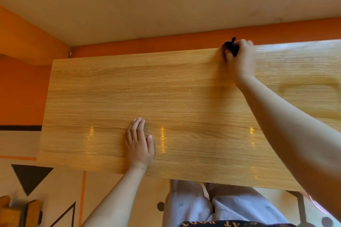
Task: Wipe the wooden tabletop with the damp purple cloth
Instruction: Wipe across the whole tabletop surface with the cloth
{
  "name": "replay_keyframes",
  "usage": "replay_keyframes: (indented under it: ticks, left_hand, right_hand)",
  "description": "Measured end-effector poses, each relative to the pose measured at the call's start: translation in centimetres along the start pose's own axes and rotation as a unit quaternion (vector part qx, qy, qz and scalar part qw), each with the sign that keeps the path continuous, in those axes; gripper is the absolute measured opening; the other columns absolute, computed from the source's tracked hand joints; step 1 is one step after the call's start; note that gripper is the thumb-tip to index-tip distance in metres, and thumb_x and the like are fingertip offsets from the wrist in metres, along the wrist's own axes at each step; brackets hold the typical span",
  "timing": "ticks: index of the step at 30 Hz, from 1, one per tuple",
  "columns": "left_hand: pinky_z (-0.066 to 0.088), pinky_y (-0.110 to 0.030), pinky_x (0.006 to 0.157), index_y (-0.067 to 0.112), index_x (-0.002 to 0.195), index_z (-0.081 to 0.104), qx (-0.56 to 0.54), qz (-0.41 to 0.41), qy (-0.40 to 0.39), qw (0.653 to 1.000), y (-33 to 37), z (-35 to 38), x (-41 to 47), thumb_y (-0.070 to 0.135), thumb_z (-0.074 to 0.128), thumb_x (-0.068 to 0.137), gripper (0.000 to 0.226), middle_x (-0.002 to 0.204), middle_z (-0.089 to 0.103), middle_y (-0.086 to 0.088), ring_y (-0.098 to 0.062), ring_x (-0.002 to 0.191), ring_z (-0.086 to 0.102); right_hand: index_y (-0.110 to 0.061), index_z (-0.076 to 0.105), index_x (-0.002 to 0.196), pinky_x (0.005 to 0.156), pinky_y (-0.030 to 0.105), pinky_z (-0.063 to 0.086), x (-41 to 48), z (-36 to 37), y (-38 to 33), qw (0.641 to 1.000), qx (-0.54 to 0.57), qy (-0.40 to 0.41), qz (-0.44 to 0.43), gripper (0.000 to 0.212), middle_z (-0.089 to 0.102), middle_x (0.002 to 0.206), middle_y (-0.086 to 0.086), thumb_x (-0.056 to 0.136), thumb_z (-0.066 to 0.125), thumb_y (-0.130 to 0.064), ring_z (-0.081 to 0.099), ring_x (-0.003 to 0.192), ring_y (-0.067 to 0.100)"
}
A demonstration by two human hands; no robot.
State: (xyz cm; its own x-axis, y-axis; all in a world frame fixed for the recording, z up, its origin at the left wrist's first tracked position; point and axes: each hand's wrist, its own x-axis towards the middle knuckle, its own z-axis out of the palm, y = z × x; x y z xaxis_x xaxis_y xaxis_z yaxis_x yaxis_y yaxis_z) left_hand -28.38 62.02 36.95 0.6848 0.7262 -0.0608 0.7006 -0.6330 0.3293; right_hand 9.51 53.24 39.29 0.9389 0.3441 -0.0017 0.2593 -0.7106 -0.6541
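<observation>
In the head view, the right hand (pixel 239 57) is clenching around the small bunched cloth (pixel 231 47), which is the damp purple one by the task but is showing nearly black in this light. It is pressing the cloth onto the far edge of the light oak-grain wooden tabletop (pixel 110 88), at about 1 o'clock from the centre. The left hand (pixel 139 145) is lying flat near the front edge at about 7 o'clock, fingers straight and holding nothing, seemingly bracing. A rounded damp streak (pixel 310 86) is glistening at about 3 o'clock, so the right side is probably wiped. From 8 to 11 o'clock the wood is showing no wet trail and looks yet to be done; the task is perhaps halfway.
</observation>
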Motion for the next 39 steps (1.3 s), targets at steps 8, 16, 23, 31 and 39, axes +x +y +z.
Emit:
replay_keyframes:
  ticks: [8, 16, 23, 31, 39]
  left_hand:
    - [0.032, -0.042, 0.106, 0.002, 0.127, 0.050, -0.039, -0.045, 0.038, 0.998, 3.6, -0.5, 1.1, 0.025, 0.044, 0.086, 0.048, 0.136, 0.046, -0.011, -0.030, 0.125, 0.041]
    - [0.024, -0.037, 0.113, 0.008, 0.136, 0.043, -0.090, 0.081, -0.026, 0.992, 16.5, 4.9, 2.6, 0.026, 0.043, 0.090, 0.049, 0.143, 0.042, -0.006, -0.024, 0.134, 0.035]
    - [0.021, -0.038, 0.114, 0.010, 0.136, 0.044, -0.026, 0.093, -0.020, 0.995, 17.0, 6.1, 2.6, 0.027, 0.042, 0.089, 0.051, 0.144, 0.043, -0.006, -0.024, 0.135, 0.033]
    - [0.022, -0.039, 0.114, 0.009, 0.135, 0.045, -0.009, 0.095, -0.014, 0.995, 17.0, 5.9, 2.5, 0.026, 0.044, 0.087, 0.051, 0.143, 0.043, -0.005, -0.024, 0.135, 0.034]
    - [0.022, -0.039, 0.113, 0.008, 0.133, 0.047, -0.001, 0.102, -0.007, 0.995, 17.0, 6.0, 2.6, 0.027, 0.044, 0.086, 0.051, 0.141, 0.045, -0.008, -0.026, 0.134, 0.035]
  right_hand:
    - [-0.006, 0.056, 0.104, 0.075, 0.037, 0.045, -0.3, 2.2, -2.8, 0.994, 0.015, -0.075, -0.072, 0.024, 0.056, 0.106, 0.011, 0.091, 0.056, -0.026, 0.052, 0.097, 0.027]
    - [-0.006, 0.056, 0.112, 0.085, 0.039, 0.044, 2.9, -5.7, 6.4, 1.000, -0.007, 0.015, 0.024, 0.029, 0.055, 0.114, 0.015, 0.090, 0.056, -0.025, 0.053, 0.102, 0.030]
    - [-0.004, 0.057, 0.113, 0.091, 0.038, 0.039, 5.2, -12.8, 14.4, 0.987, -0.060, 0.087, 0.119, 0.033, 0.055, 0.117, 0.020, 0.089, 0.055, -0.026, 0.051, 0.108, 0.035]
    - [-0.005, 0.059, 0.103, 0.080, 0.037, 0.043, 0.1, -7.6, 7.9, 1.000, 0.007, -0.001, -0.012, 0.026, 0.057, 0.104, 0.013, 0.088, 0.060, -0.026, 0.052, 0.096, 0.028]
    - [-0.005, 0.059, 0.097, 0.071, 0.032, 0.042, -5.2, -6.3, 7.0, 0.994, -0.010, -0.059, -0.091, 0.022, 0.056, 0.096, 0.010, 0.086, 0.064, -0.023, 0.052, 0.092, 0.025]
